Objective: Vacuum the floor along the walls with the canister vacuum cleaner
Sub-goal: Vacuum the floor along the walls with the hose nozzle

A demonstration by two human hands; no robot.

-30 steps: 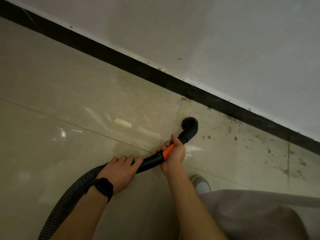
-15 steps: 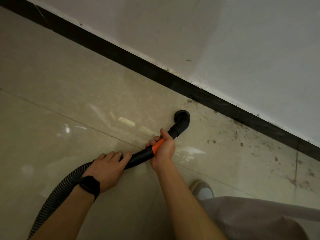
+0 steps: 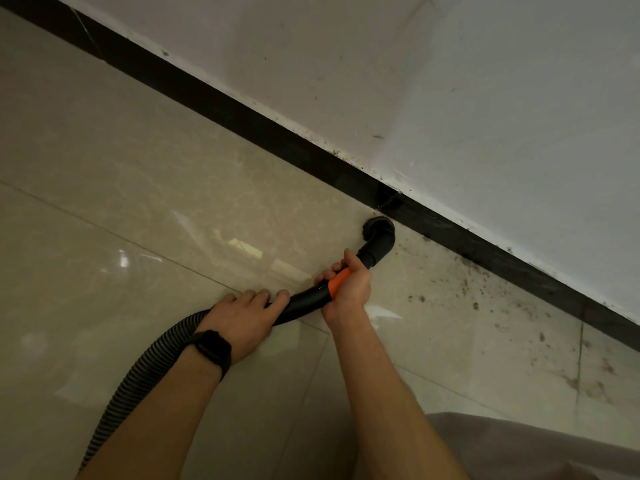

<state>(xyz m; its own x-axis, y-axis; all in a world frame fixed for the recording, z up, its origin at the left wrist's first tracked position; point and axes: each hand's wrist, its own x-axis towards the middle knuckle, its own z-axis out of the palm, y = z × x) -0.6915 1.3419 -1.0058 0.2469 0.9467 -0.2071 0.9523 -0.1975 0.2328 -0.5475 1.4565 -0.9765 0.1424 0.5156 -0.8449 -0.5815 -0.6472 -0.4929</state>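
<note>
Black elbow nozzle (image 3: 379,237) sitting at the foot of the dark baseboard (image 3: 242,116), right of centre.
A ribbed grey hose (image 3: 138,372) is curving up from lower left into a smooth black tube (image 3: 304,301). Glossy beige tiles (image 3: 138,202) are reflecting light, and dirt specks (image 3: 464,289) are lying at right. The left hand (image 3: 242,318) is wrapping the tube and the right hand (image 3: 348,287) is clamping its orange band (image 3: 337,280).

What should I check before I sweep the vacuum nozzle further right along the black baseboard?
1. Right hand grips the orange collar on the black curved vacuum tube: ok.
2. Left hand holds that tube ahead of the grey ribbed hose: ok.
3. Round black nozzle sits on the beige tiled floor beside the black baseboard: ok.
4. Floor to its right free of dark dirt specks: not ok.
5. Hose unkinked beyond the frame: cannot tell.
6. Suction on: cannot tell.
</note>
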